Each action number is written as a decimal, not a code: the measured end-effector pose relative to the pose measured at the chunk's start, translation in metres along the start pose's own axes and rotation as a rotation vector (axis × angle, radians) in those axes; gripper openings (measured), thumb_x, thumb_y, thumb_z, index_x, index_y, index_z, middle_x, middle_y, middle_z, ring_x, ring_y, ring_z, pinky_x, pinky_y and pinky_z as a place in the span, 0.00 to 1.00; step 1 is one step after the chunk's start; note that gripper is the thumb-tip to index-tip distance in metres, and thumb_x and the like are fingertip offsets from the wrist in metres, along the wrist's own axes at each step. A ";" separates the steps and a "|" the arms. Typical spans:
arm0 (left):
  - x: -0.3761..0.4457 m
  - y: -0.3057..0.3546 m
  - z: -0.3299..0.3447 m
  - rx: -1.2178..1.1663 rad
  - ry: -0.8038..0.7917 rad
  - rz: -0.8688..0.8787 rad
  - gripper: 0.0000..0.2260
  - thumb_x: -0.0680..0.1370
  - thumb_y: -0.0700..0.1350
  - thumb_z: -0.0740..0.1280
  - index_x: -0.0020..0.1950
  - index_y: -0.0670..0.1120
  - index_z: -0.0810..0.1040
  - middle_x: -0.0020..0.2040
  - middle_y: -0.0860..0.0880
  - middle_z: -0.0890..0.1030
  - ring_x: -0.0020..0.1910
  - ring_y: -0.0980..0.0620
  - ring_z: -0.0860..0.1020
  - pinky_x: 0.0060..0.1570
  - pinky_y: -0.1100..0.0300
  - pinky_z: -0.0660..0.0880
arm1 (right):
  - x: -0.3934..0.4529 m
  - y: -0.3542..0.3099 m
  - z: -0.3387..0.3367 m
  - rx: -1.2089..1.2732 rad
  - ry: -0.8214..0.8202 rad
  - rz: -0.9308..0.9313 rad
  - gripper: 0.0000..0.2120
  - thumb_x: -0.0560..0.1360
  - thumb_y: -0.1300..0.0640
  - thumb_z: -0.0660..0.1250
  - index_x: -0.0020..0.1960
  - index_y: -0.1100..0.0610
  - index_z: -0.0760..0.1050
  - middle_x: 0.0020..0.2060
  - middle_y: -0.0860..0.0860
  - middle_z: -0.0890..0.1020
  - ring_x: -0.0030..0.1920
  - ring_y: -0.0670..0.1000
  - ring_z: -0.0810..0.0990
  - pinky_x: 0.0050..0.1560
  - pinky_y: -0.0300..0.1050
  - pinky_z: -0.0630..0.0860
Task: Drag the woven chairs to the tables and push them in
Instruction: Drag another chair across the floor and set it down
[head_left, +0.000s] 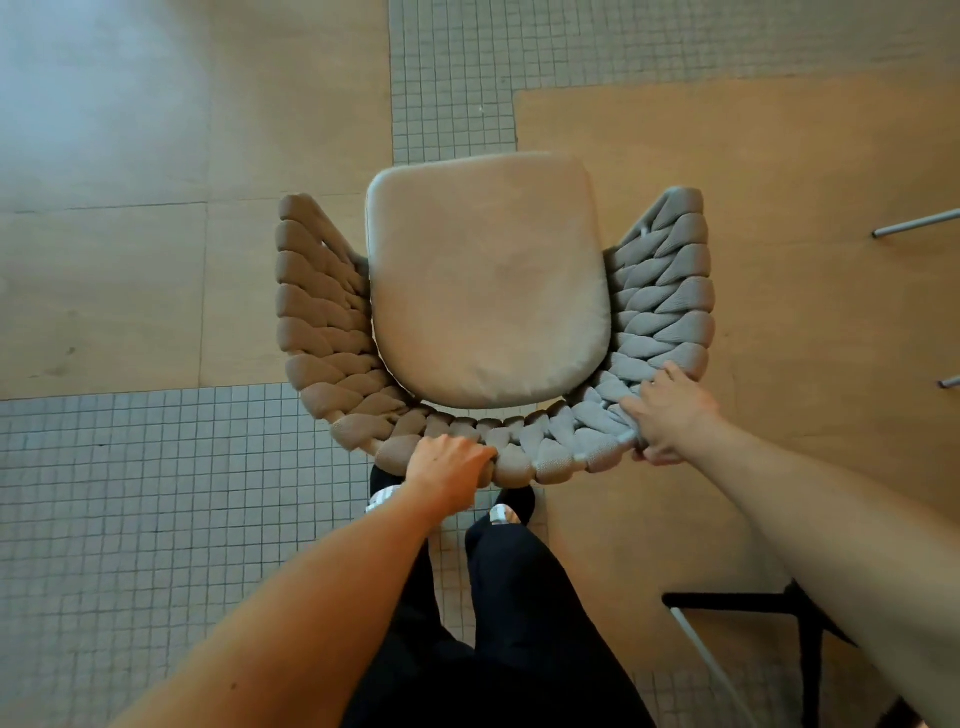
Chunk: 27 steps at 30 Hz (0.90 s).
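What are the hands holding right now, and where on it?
Both hands, left hand and right hand, grip the woven chair by its braided backrest rim.

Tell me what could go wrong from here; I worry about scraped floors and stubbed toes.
Both the left hand and right hand grip the woven chair at its back rim, close above the person's feet, so a pull could catch toes. The metal legs at right might snag it.

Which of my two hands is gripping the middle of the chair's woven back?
The left hand, curled over the rim at the middle of the woven chair back. The right hand grips the rim further round, toward the right armrest.
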<state>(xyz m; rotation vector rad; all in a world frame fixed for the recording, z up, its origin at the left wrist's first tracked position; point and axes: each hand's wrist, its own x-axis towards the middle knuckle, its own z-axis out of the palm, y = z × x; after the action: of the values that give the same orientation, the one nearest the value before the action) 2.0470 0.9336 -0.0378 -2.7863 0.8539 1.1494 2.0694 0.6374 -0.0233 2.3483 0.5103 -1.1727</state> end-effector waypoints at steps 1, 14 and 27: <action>-0.001 -0.010 0.001 0.018 -0.011 0.000 0.16 0.80 0.44 0.64 0.67 0.56 0.73 0.56 0.48 0.80 0.53 0.45 0.79 0.44 0.52 0.69 | -0.001 -0.010 -0.001 0.035 -0.005 0.010 0.30 0.75 0.31 0.63 0.68 0.51 0.69 0.63 0.55 0.78 0.65 0.58 0.72 0.73 0.58 0.58; 0.006 -0.137 -0.051 0.482 0.005 -0.054 0.18 0.82 0.50 0.64 0.71 0.64 0.73 0.65 0.57 0.79 0.67 0.52 0.73 0.70 0.54 0.61 | -0.003 -0.159 -0.051 0.517 -0.024 0.204 0.35 0.73 0.31 0.68 0.68 0.57 0.71 0.61 0.54 0.79 0.62 0.60 0.76 0.62 0.57 0.69; 0.012 -0.122 -0.063 0.508 -0.157 -0.218 0.26 0.78 0.53 0.69 0.75 0.55 0.69 0.74 0.47 0.71 0.77 0.40 0.60 0.76 0.32 0.43 | -0.003 -0.136 -0.031 0.471 0.135 -0.112 0.29 0.75 0.39 0.69 0.68 0.53 0.66 0.59 0.55 0.81 0.63 0.59 0.76 0.70 0.61 0.61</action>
<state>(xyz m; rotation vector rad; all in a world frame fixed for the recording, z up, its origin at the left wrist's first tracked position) 2.1550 1.0189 -0.0228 -2.2780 0.6877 0.9398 2.0174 0.7663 -0.0367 2.8456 0.4529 -1.3043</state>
